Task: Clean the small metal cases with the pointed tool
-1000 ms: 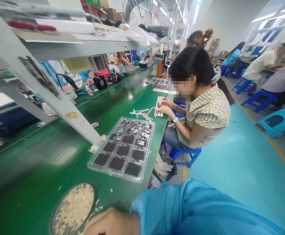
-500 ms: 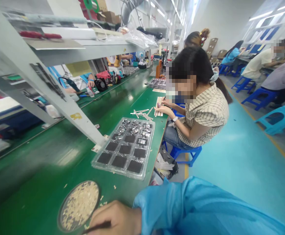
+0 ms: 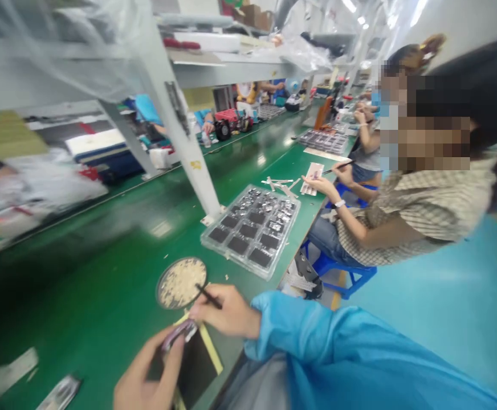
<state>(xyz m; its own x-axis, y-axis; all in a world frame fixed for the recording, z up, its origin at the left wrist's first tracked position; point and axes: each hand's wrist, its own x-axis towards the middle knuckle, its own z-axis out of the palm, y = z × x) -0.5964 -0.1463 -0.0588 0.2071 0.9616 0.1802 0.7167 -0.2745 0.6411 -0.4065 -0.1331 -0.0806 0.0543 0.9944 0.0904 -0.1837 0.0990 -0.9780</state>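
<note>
1. Near the front edge of the green bench (image 3: 103, 296), the right hand (image 3: 227, 312), in a blue sleeve (image 3: 338, 353), pinches thin dark tweezers (image 3: 208, 296) between fingers and thumb; the grip is narrow and closed on the tool.
2. Tweezer tip points toward the round dish (image 3: 181, 282) of pale small pieces, just beside its right rim; contact with the dish cannot be told.
3. Left hand (image 3: 146, 378) holds a small shiny part (image 3: 179, 335) between thumb and fingertips, grip closed on it, just above a dark pad (image 3: 195, 367) with a yellow border at the bench's front edge.
4. Clear compartment tray (image 3: 252, 230) lies farther along the front edge; its far cells hold metallic parts, its near cells show dark.
5. Beyond the tray, a seated co-worker's hand (image 3: 323, 185) works over a small card (image 3: 312, 171), with loose strips (image 3: 280, 185) beside it.
6. A grey upright post (image 3: 184, 142) stands behind the tray.
</note>
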